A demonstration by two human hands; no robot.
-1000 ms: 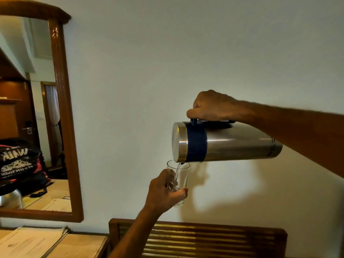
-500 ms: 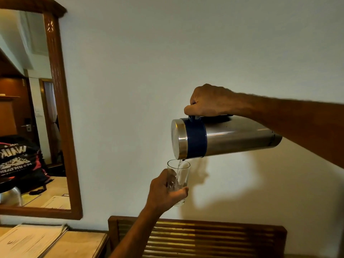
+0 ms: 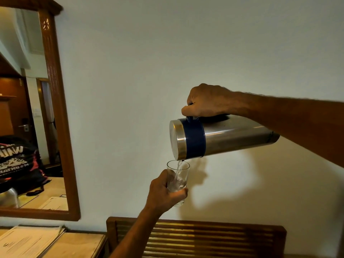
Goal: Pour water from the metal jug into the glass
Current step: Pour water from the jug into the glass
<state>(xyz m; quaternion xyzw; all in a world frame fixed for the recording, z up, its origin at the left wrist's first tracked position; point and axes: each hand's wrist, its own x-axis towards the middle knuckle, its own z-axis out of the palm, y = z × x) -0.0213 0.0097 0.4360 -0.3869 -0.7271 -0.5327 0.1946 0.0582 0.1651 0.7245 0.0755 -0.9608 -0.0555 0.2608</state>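
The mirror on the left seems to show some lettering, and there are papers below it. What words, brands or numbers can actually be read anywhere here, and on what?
Dark bag reflected in the mirror: large white lettering, reversed by the reflection; only fragments like "WAL" and "M" show, no whole word is sure.
Papers on the desk: printed lines, too small and blurred to read.
Metal jug: no label readable.
Glass: no markings.

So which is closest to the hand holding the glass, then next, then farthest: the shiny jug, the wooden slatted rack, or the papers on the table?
From the left hand on the glass:
1. Metal jug, just above it, to the right.
2. Wooden slatted rack, below it against the wall.
3. Papers, far down at the left on the table.
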